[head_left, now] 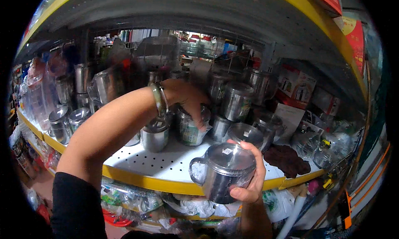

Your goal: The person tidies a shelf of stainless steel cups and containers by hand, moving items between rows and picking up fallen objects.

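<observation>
— Any room on the shelf (166, 166)?

— Only the bare white strip along its front edge, between the steel cups (154, 136) and the yellow lip.

— And deeper in?

— Packed with steel canisters (237, 101) standing close together, boxes (296, 86) at the right, a dark brown mat (286, 159) beside them — and the upper shelf (174, 10) hangs low overhead.

This was a shop selling housewares; a white perforated metal shelf with a yellow front edge (141, 166) carried rows of plastic-wrapped stainless steel lidded mugs (237, 100); red and white boxed goods (295, 87) stood at the right; more bagged wares (133, 197) filled the shelf below.
</observation>
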The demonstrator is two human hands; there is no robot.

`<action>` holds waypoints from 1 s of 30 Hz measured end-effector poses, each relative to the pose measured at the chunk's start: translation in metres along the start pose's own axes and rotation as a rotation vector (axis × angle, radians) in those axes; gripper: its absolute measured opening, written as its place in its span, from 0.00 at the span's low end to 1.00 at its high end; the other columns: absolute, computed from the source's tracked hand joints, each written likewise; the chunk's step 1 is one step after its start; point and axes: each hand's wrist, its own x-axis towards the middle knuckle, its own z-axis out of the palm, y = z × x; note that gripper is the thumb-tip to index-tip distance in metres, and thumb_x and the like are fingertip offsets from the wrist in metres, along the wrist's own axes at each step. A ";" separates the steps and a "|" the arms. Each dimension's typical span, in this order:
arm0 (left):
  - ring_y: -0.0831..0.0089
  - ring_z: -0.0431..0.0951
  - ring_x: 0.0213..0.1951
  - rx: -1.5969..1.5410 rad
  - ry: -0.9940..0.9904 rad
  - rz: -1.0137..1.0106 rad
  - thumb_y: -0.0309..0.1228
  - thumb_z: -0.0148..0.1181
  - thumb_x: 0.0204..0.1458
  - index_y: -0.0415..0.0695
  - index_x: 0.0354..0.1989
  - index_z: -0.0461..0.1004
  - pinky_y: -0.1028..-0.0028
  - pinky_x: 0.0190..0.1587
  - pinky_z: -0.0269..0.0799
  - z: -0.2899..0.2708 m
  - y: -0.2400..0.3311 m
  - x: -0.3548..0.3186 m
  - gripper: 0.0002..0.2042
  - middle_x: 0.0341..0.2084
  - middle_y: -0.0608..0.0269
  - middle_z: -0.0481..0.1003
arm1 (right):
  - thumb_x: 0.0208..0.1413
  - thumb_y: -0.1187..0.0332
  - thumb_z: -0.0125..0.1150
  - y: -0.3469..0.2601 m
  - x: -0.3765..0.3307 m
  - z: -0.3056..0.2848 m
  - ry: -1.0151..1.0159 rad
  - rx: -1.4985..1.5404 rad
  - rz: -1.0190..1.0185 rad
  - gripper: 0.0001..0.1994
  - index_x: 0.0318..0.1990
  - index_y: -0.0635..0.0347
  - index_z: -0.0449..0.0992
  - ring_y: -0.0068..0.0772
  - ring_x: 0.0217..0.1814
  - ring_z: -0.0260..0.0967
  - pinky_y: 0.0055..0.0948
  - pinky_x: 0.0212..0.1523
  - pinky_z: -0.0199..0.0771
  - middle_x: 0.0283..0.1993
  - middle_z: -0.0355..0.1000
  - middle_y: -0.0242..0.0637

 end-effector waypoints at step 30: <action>0.55 0.84 0.48 0.230 0.180 -0.247 0.54 0.73 0.40 0.43 0.42 0.85 0.59 0.51 0.80 0.022 0.012 0.032 0.28 0.42 0.54 0.83 | 0.31 0.62 0.81 0.001 -0.002 0.005 -0.002 0.021 -0.031 0.55 0.70 0.66 0.54 0.51 0.69 0.65 0.46 0.70 0.65 0.73 0.54 0.65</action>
